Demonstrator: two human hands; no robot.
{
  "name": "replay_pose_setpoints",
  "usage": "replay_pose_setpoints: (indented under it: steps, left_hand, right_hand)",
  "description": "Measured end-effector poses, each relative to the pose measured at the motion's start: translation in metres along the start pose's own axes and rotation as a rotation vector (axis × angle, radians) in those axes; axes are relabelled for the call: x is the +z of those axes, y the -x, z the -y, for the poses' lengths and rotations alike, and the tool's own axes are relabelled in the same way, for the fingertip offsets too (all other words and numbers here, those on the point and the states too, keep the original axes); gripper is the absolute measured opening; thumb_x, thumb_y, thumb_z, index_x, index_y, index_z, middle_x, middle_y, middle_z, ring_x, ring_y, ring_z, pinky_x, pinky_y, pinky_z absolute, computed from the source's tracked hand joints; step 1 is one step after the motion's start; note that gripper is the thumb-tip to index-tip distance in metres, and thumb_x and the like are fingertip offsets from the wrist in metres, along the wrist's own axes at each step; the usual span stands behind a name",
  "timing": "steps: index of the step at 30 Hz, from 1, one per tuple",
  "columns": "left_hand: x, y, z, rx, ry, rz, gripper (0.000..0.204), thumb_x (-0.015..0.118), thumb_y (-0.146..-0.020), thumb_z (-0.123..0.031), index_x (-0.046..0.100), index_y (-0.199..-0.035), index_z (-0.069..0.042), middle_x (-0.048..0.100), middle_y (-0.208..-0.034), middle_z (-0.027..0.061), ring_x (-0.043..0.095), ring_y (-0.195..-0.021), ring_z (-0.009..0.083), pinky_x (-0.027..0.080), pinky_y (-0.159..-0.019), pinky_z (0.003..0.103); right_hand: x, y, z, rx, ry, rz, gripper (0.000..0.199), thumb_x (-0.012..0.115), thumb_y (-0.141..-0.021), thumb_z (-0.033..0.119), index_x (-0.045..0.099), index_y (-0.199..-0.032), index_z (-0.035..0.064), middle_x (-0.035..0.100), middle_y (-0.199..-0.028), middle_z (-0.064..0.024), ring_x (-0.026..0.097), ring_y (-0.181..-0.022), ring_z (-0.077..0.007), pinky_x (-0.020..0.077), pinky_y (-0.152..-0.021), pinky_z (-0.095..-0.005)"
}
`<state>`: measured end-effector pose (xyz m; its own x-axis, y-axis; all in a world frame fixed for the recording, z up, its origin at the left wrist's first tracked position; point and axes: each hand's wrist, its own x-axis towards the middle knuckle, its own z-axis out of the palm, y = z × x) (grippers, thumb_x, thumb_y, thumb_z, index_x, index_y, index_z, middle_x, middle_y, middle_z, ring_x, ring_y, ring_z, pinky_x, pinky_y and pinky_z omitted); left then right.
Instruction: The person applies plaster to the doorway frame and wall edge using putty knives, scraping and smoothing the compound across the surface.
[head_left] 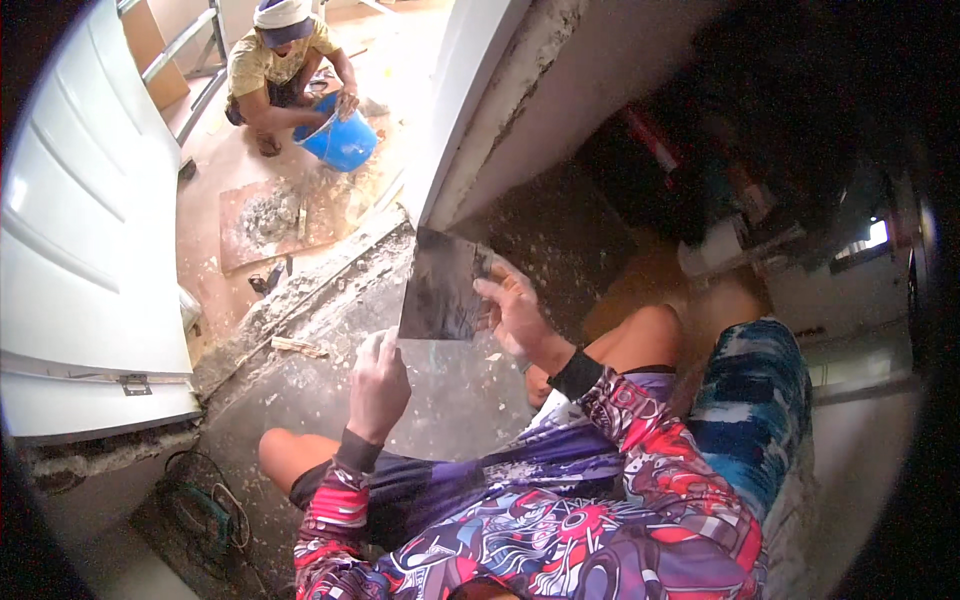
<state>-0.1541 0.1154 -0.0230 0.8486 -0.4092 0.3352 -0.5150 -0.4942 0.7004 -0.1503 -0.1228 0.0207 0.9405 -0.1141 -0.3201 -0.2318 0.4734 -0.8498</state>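
A flat, dark grey square piece that looks like a tile is raised in front of me beside the door frame, its face smudged and streaked. My right hand grips its right edge, fingers bent round onto the face. At its lower left corner, the curled fingers of my left hand pinch the edge; their tips are partly hidden. Below both hands lies the dusty grey floor, with a small broken strip on it near my left hand.
Across the rough broken threshold, another person squats, tipping a blue bucket. Near them a board carries a heap of grey mix. A white door stands at left; a coiled cable lies lower left.
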Motion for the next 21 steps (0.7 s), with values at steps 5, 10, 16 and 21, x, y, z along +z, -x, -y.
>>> replay_pose_setpoints:
  steps: [5,10,16,21]
  left_hand:
    - [0.013,0.010,0.034,-0.299,-0.016,0.145,0.023,0.054,-0.086,-0.002,0.057,-0.108,0.004,0.059,-0.091,0.0257,0.059,-0.083,0.0428,0.047,-0.069,0.048]
    - [-0.006,-0.013,-0.008,-0.423,0.503,-0.216,0.017,0.059,-0.091,-0.004,0.060,-0.106,0.003,0.066,-0.090,0.0150,0.062,-0.076,0.0202,0.049,-0.068,0.032]
    - [-0.001,-0.017,-0.042,-0.525,0.892,-0.224,0.017,0.057,-0.097,-0.011,0.064,-0.107,0.001,0.067,-0.090,0.0015,0.059,-0.077,0.0085,0.048,-0.068,0.025]
    - [0.013,-0.018,-0.055,-0.605,1.128,-0.248,0.020,0.054,-0.097,-0.005,0.063,-0.112,0.003,0.068,-0.097,0.0047,0.062,-0.083,0.0097,0.051,-0.076,0.025]
  right_hand:
    - [0.016,0.001,0.049,-0.166,0.179,-0.012,0.039,0.057,-0.093,0.010,0.053,-0.131,0.0046,0.066,-0.113,-0.0057,0.066,-0.092,-0.0152,0.0580,-0.072,-0.0325]
    - [0.012,-0.002,0.060,-0.265,0.186,-0.125,0.026,0.053,-0.094,0.004,0.056,-0.121,0.0055,0.065,-0.108,-0.0056,0.067,-0.088,-0.0142,0.0598,-0.070,-0.0298]
    - [0.021,0.009,0.057,-0.261,0.268,-0.157,0.020,0.053,-0.096,0.007,0.055,-0.115,0.0057,0.064,-0.101,-0.0025,0.064,-0.077,-0.0086,0.0571,-0.064,-0.0255]
    - [0.038,0.023,0.060,-0.255,0.461,-0.262,0.019,0.054,-0.096,0.007,0.058,-0.114,0.0041,0.065,-0.095,-0.0013,0.064,-0.073,-0.0115,0.0535,-0.065,-0.0251]
